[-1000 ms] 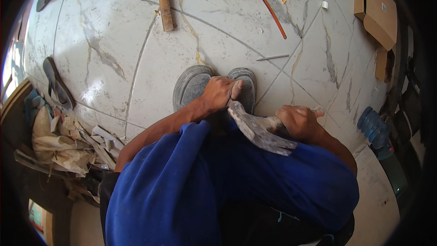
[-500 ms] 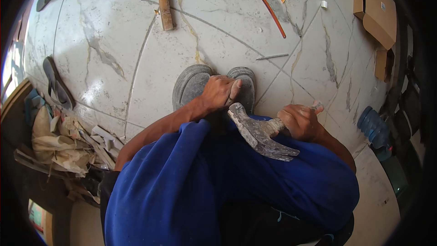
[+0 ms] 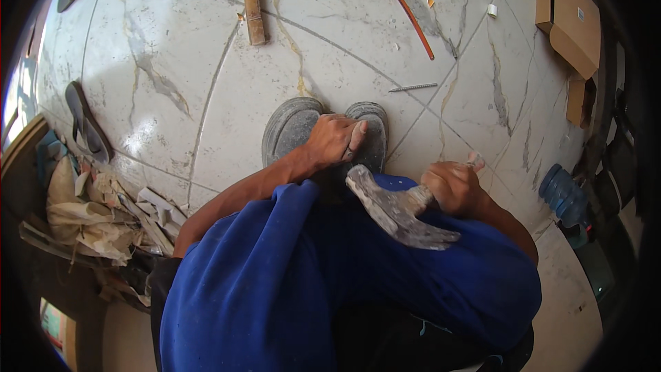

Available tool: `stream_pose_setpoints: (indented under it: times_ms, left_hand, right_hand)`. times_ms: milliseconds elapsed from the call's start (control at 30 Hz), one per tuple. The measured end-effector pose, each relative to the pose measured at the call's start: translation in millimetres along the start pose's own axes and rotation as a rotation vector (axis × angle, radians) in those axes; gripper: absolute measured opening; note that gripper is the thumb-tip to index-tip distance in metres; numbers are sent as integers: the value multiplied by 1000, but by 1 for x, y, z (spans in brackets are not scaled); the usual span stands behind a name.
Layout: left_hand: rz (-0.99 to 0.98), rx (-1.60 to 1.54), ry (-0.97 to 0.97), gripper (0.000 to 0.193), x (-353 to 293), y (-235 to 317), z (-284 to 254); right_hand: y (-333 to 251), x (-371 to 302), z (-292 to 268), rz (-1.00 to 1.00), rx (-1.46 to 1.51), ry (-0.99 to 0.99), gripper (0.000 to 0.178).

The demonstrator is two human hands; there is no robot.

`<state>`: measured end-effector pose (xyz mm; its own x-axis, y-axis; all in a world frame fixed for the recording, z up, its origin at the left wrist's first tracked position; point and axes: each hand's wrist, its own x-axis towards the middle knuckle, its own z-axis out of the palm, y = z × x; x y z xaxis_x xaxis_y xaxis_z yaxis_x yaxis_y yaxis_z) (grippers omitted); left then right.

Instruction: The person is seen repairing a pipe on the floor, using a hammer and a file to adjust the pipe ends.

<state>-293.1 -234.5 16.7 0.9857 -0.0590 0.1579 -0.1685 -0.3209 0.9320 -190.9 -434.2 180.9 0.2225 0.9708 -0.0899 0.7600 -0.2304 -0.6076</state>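
A dusty, worn claw hammer (image 3: 396,212) is in my right hand (image 3: 452,184), which is wrapped round its handle near the head. The hammer head lies over the blue cloth (image 3: 482,272) on my right thigh, its rounded end toward my left hand and its claw toward me. My left hand (image 3: 337,139) is closed, with thumb against fingers, above the toes of my grey dusty shoes (image 3: 286,131). Whatever it may pinch is hidden from view.
On the marbled tile floor lie a long screw (image 3: 413,87), a red-and-black rod (image 3: 413,24), a wooden stick (image 3: 253,10) and small scraps. Flip-flops (image 3: 86,124) and a rubbish heap (image 3: 96,213) are at left; a cardboard box (image 3: 577,24) and blue bottle (image 3: 564,193) at right.
The hammer head has tipped and dropped slightly toward my right thigh, with the right hand turning a little. My left hand keeps its place and stays closed.
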Motion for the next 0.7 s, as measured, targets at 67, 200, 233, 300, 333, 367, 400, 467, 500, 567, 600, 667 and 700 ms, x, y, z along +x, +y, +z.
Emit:
stream_pose_setpoints:
  times_ms: [67, 200, 233, 300, 333, 367, 400, 467, 500, 567, 600, 667, 700]
  left_hand:
    - [23, -3, 4, 32, 0, 0, 1]
    - [-30, -17, -48, 31, -1, 4, -4]
    - [-80, 13, -93, 31, -2, 6, -5]
    - [-77, 7, -75, 31, -1, 6, -5]
    - [-76, 0, -57, 30, -2, 6, -4]
    - [-68, 3, -56, 30, -1, 5, -4]
    - [-30, 2, -57, 29, 0, 3, -5]
    - [30, -16, -59, 21, -1, 0, -4]
    - [31, -15, -58, 21, -3, -2, -3]
    - [-35, -16, -106, 19, -3, -2, -4]
    - [-34, -14, -105, 19, -2, -2, -7]
    - [-163, -70, -261, 29, 1, 1, -14]
    - [-169, -63, -262, 29, 1, 6, -22]
  right_hand:
    - [0, 1, 3, 151, -64, -136, 19]
    - [3, -8, 3, -22, -38, 37, 19]
    - [2, -10, 3, -114, -5, 112, 21]
    - [6, -10, 7, -70, -37, 34, 22]
    - [7, -10, 9, -26, -68, -45, 24]
    - [7, -9, 9, -27, -75, -40, 24]
    - [8, -7, 9, 36, -75, -59, 25]
    - [9, -7, 9, 98, -77, -75, 26]
    - [12, -9, 10, 70, -52, 13, 28]
    - [15, -13, 9, 38, -28, 102, 29]
    - [16, -14, 8, 73, 81, 121, 30]
    - [17, -21, 7, 117, 183, 139, 31]
    - [19, -24, 9, 155, 114, 149, 32]
